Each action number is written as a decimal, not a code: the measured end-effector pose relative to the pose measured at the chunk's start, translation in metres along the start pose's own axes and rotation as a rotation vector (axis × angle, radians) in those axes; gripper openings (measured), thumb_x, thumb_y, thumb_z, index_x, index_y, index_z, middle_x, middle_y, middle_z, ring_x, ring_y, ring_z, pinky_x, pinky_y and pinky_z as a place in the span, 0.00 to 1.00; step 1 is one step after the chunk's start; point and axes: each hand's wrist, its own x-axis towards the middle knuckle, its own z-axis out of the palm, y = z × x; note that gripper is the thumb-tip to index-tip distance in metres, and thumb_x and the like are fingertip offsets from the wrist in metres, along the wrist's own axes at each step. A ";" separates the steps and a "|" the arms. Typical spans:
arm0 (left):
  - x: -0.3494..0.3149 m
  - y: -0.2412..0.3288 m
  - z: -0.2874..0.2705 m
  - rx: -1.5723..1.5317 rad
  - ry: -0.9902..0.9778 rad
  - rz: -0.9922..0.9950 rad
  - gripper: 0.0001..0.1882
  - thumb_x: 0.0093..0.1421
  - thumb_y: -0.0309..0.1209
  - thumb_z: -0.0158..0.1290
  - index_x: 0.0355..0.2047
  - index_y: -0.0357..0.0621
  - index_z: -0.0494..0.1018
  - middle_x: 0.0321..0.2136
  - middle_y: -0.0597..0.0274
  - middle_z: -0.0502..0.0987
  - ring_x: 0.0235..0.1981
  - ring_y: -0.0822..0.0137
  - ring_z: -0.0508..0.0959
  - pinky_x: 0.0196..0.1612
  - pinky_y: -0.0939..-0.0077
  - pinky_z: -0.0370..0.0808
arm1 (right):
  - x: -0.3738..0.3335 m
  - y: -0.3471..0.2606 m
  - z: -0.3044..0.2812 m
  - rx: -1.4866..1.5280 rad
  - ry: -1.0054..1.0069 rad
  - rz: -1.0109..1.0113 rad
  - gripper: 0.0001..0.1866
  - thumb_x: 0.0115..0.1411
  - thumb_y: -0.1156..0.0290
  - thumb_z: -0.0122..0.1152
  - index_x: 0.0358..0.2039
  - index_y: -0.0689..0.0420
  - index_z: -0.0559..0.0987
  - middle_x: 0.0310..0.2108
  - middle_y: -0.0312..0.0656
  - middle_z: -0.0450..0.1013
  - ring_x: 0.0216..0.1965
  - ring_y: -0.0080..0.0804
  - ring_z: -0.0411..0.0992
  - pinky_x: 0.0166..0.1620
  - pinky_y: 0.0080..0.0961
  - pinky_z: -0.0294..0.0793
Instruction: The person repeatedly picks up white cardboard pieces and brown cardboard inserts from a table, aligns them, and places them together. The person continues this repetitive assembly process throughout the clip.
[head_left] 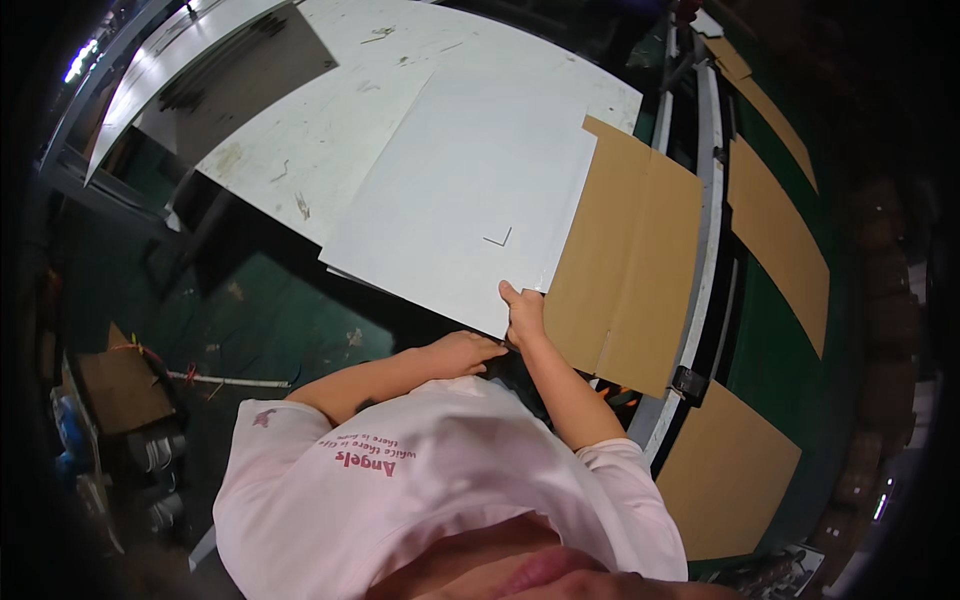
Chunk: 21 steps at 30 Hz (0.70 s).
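Note:
A large white sheet [450,190] lies slanted on the white worktable, its near edge reaching past the table's edge. A small dark L-shaped mark or slit shows on its face. My right hand [524,315] grips the sheet's near right corner, thumb on top and the other fingers hidden beneath. Just left of it, my left hand [463,353] is at the sheet's near edge, its fingers stretched out toward the corner; whether it touches the sheet I cannot tell. A brown cardboard sheet [640,250] with a crease line lies alongside the white sheet on the right.
The white worktable [290,140] carries scuffs and stains. Along the right runs a metal rail [712,190], with a green conveyor belt [765,370] beyond it carrying several brown cardboard sheets [780,240]. A box with brown cardboard [125,388] stands on the floor at lower left.

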 end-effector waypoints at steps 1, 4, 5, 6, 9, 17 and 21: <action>-0.006 0.003 -0.010 -0.063 -0.040 -0.086 0.25 0.52 0.30 0.58 0.52 0.44 0.68 0.50 0.50 0.71 0.50 0.49 0.72 0.49 0.60 0.72 | 0.004 0.008 -0.004 -0.022 -0.017 0.039 0.17 0.59 0.76 0.59 0.47 0.71 0.72 0.41 0.50 0.73 0.37 0.38 0.74 0.40 0.33 0.76; 0.002 0.030 -0.053 -0.136 0.203 -0.303 0.26 0.48 0.27 0.60 0.50 0.45 0.70 0.49 0.53 0.71 0.47 0.49 0.73 0.47 0.62 0.74 | 0.007 0.009 -0.011 -0.271 -0.042 0.197 0.14 0.58 0.72 0.61 0.41 0.69 0.76 0.34 0.47 0.75 0.29 0.30 0.72 0.33 0.28 0.73; 0.014 0.035 -0.061 -0.033 0.348 -0.211 0.27 0.47 0.27 0.61 0.50 0.46 0.70 0.50 0.53 0.71 0.48 0.49 0.73 0.49 0.62 0.73 | 0.010 0.011 -0.018 -0.365 -0.075 0.222 0.13 0.59 0.70 0.60 0.37 0.68 0.77 0.29 0.45 0.75 0.24 0.28 0.70 0.27 0.28 0.72; 0.025 0.039 -0.056 -0.013 0.389 -0.209 0.28 0.46 0.27 0.62 0.50 0.46 0.70 0.51 0.53 0.70 0.50 0.49 0.71 0.51 0.61 0.71 | 0.010 0.007 -0.021 -0.295 -0.119 0.270 0.12 0.60 0.69 0.59 0.35 0.68 0.76 0.27 0.44 0.74 0.24 0.28 0.71 0.25 0.27 0.72; 0.053 0.039 -0.047 0.104 0.393 -0.169 0.31 0.44 0.28 0.64 0.51 0.45 0.68 0.54 0.53 0.67 0.57 0.50 0.67 0.58 0.58 0.66 | 0.008 -0.037 -0.046 -0.297 -0.308 0.446 0.11 0.60 0.67 0.56 0.33 0.64 0.76 0.25 0.41 0.72 0.22 0.28 0.70 0.22 0.24 0.69; 0.052 0.009 -0.040 0.178 0.155 -0.009 0.30 0.40 0.28 0.66 0.46 0.42 0.69 0.57 0.54 0.65 0.62 0.50 0.61 0.66 0.51 0.57 | 0.046 -0.152 -0.304 -1.269 0.783 -0.340 0.22 0.56 0.69 0.60 0.50 0.64 0.73 0.51 0.50 0.71 0.53 0.42 0.68 0.49 0.40 0.70; 0.050 0.000 -0.036 0.192 0.162 0.030 0.27 0.42 0.30 0.65 0.44 0.42 0.69 0.56 0.53 0.66 0.62 0.50 0.62 0.66 0.51 0.57 | 0.047 -0.166 -0.349 -0.591 0.245 -0.073 0.22 0.53 0.76 0.63 0.50 0.66 0.72 0.46 0.46 0.76 0.44 0.32 0.74 0.45 0.30 0.73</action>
